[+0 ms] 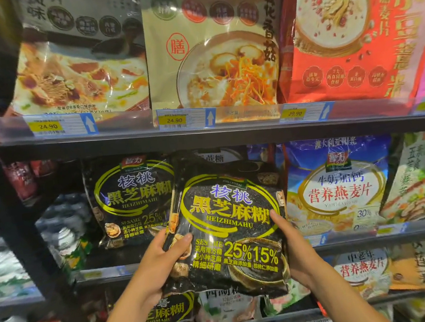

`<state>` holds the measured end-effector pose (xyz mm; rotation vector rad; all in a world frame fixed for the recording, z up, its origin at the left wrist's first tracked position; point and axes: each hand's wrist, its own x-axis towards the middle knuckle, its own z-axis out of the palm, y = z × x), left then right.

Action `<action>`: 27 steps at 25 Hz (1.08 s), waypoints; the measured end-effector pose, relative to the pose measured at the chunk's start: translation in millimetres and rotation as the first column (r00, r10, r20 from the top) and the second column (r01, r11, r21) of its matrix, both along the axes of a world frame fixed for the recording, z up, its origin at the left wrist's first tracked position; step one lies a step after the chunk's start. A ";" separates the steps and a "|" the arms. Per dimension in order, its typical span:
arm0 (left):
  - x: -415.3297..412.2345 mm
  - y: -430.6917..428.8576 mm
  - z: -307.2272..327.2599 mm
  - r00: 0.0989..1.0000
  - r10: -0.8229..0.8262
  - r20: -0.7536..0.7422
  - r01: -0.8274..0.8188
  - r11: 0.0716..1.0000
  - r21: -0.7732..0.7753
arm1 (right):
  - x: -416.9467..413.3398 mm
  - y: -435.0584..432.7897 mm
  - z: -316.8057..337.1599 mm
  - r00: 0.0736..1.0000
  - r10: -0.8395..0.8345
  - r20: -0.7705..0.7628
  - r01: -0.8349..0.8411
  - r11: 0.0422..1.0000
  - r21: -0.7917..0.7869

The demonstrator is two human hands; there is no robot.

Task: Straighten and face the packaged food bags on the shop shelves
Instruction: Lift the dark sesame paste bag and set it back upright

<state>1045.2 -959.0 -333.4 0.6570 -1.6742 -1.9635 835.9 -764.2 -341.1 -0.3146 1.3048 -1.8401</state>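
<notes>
- At far left of frame: blurred stock beside a dark upright post, too smeared to name.
- Upper left, on the top shelf: a pale soup-picture bag standing upright, face forward, above a yellow 24.90 price tag.
- Left of centre, middle shelf: a black sesame paste bag, upright and set back, label outward; apparently the row mate of the one in hand.
- Lower left of centre: left hand, fingers clamped on the held bag's left edge, thumb across the front, the rest hidden behind.
- Centre: held black sesame paste bag, clear of the shelf, in front of the middle row, tilted with its top leaning left. Gripped low at both sides, probably so that the printed face stays readable and the bag can be turned square before going back.
- Upper centre: cream mushroom-porridge bag, upright, face forward, just beside the soup bag.
- Right of centre: right hand, thumb on the front, other fingers wrapped behind the bag's right edge, clenched on it.
- Right, middle shelf: blue oat cereal bag, upright, faced; beyond it a pale green bag leaning left, likely needing straightening too.
- Upper right: red porridge bag, tilted slightly.
- Judged stage: one bag lifted out, not yet reseated; gap beside its twin seems the target.
</notes>
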 end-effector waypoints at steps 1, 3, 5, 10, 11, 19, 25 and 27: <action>3.3 2.0 -4.3 1.000 0.005 0.015 -0.006 1.000 0.004 | 2.6 1.5 -1.1 1.000 -0.007 -0.021 0.007 1.000 -0.007; 11.4 2.0 -17.2 1.000 -0.024 0.008 0.024 0.999 0.022 | 4.3 3.8 -7.6 0.982 -0.101 -0.161 0.105 0.994 0.018; 17.3 0.1 -30.4 0.992 -0.122 -0.020 0.123 0.990 0.070 | 9.4 7.1 -12.1 0.927 -0.183 -0.326 0.209 0.977 0.047; 18.5 1.7 -60.5 0.983 -0.185 -0.013 0.185 0.973 0.140 | 29.6 22.1 -3.5 0.826 -0.149 -0.544 0.287 0.941 0.178; 15.2 3.9 -62.6 0.988 -0.154 -0.020 0.156 0.971 0.181 | 32.1 24.0 -2.0 0.822 -0.149 -0.550 0.286 0.942 0.173; -7.4 16.3 -63.1 0.991 0.083 -0.105 -0.024 0.881 0.472 | 62.0 35.6 26.8 0.669 -0.018 -0.743 0.241 0.951 0.194; -14.5 35.2 -76.8 0.983 0.155 -0.095 -0.080 0.839 0.539 | 63.2 44.7 49.4 0.584 0.075 -0.808 0.244 0.933 0.263; -16.5 38.0 -71.7 0.986 0.143 -0.083 -0.073 0.825 0.560 | 67.3 46.6 54.8 0.561 0.080 -0.824 0.256 0.930 0.264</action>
